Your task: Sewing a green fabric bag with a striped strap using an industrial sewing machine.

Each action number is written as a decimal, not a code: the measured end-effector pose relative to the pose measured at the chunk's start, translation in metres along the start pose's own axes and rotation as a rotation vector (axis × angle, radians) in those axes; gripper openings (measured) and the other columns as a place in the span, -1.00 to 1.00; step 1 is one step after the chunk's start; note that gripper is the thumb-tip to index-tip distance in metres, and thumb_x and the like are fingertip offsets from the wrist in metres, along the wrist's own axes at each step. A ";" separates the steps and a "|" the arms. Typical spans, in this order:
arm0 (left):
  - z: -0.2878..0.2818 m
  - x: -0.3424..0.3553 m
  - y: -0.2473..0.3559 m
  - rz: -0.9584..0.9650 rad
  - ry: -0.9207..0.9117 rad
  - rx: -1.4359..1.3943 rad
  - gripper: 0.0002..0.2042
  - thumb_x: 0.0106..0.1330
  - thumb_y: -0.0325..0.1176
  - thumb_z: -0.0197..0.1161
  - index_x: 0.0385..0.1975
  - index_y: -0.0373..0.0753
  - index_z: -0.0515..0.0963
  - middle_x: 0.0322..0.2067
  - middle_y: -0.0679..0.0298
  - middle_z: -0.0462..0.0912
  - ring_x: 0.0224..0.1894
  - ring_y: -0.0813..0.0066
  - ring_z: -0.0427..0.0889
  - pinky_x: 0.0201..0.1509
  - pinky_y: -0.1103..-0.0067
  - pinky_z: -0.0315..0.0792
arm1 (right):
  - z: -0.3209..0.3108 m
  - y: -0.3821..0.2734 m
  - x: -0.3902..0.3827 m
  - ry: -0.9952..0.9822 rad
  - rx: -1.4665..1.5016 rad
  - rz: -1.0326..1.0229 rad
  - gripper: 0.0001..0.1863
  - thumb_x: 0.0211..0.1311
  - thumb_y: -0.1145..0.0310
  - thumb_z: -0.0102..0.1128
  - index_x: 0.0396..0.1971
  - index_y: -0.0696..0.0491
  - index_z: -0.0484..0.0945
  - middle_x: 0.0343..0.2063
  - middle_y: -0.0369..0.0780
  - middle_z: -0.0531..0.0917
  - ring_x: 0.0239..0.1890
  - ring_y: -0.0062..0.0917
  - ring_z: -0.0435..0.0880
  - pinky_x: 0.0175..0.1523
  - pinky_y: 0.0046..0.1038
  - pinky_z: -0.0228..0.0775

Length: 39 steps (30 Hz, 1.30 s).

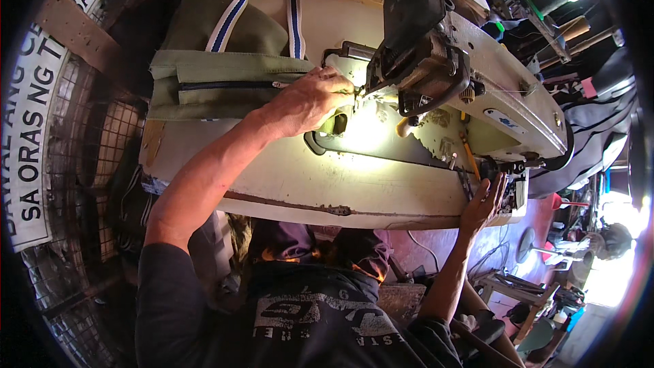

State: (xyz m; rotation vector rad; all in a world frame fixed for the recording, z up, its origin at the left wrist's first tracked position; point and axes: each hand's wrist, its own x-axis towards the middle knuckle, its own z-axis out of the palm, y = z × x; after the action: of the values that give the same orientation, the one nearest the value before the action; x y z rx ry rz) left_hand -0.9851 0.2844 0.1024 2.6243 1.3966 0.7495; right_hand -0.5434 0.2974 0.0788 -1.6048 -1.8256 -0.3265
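The bag (pixel 194 68) lies on the tabletop (pixel 286 180), its right end at the machine (pixel 494 61). The left hand (pixel 313 99) pinches that end, fingertips close under the head; a misplaced finger could be struck, or sagging cloth pull askew. The right hand's (pixel 484 203) grip, beside the winder (pixel 523 165), cannot be determined.

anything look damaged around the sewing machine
Yes, the sewing table looks worn: along its front edge, nearest the person, the pale surface is broken by a dark, rough strip with a chipped-looking spot. That stands out against the smoother top.
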 end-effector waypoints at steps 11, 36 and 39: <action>0.000 -0.001 0.001 0.007 0.029 -0.002 -0.75 0.15 -0.54 0.21 -0.16 -0.26 0.65 -0.09 0.24 0.61 0.09 0.31 0.51 0.29 0.42 0.37 | -0.002 0.016 0.003 0.042 -0.039 -0.151 -0.48 0.45 0.31 0.01 0.33 0.19 0.26 0.34 0.04 0.30 0.39 -0.10 0.25 0.42 -0.15 0.07; 0.027 0.028 -0.013 -0.201 0.177 -0.106 -0.95 0.11 -0.47 0.21 -0.53 -0.28 0.52 -0.38 0.12 0.54 -0.24 0.10 0.54 -0.12 0.29 0.46 | -0.002 0.234 0.146 0.245 -0.173 0.067 -0.72 0.38 0.38 0.03 -0.02 0.17 0.56 -0.14 -0.07 0.64 -0.07 -0.21 0.61 0.07 -0.24 0.43; 0.025 0.028 -0.011 -0.211 0.103 -0.082 -0.96 0.13 -0.46 0.22 -0.50 -0.27 0.55 -0.38 0.14 0.53 -0.24 0.12 0.54 -0.11 0.31 0.45 | -0.012 0.235 0.154 0.333 -0.226 -0.078 -0.66 0.48 0.34 -0.05 0.11 0.18 0.47 -0.03 0.02 0.56 0.04 -0.18 0.56 0.12 -0.29 0.43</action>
State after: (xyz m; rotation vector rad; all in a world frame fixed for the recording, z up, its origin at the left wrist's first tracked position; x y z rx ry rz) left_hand -0.9691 0.3172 0.0884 2.3601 1.6008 0.9031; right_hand -0.3191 0.4595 0.1282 -1.5196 -1.6391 -0.8104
